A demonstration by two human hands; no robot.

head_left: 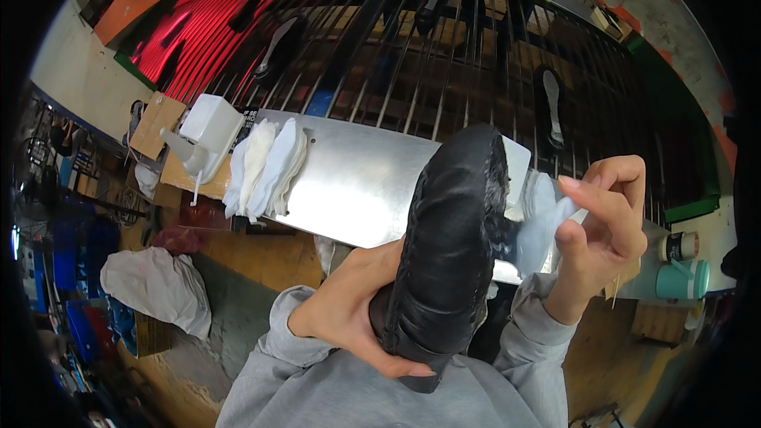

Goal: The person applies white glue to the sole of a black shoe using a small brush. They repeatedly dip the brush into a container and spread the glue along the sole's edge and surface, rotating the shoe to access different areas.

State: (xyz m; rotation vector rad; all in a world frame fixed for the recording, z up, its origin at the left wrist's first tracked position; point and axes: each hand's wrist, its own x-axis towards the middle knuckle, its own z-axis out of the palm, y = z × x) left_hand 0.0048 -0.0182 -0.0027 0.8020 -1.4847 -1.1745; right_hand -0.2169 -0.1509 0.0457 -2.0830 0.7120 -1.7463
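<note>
A black leather shoe (452, 230) with a creased, stitched upper stands on end in front of me. My left hand (353, 293) is closed around its lower end, with the thumb across the front. A rough, roughened-looking edge runs along the shoe's right side; its far side is hidden. Just to the right, my right hand (606, 226) pinches a thin white insole-shaped piece (543, 234) between thumb and fingers. That piece hangs close beside the shoe; whether it touches the shoe I cannot tell.
A metal plate (357, 174) holds stacked white insole-shaped pieces (273, 166) beside a white spouted container (210, 131). Beyond is a rod conveyor (440, 103) with black shoes (549, 107), red-lit at left. A teal mug (682, 279) stands right; a white sack (158, 285) lies lower left.
</note>
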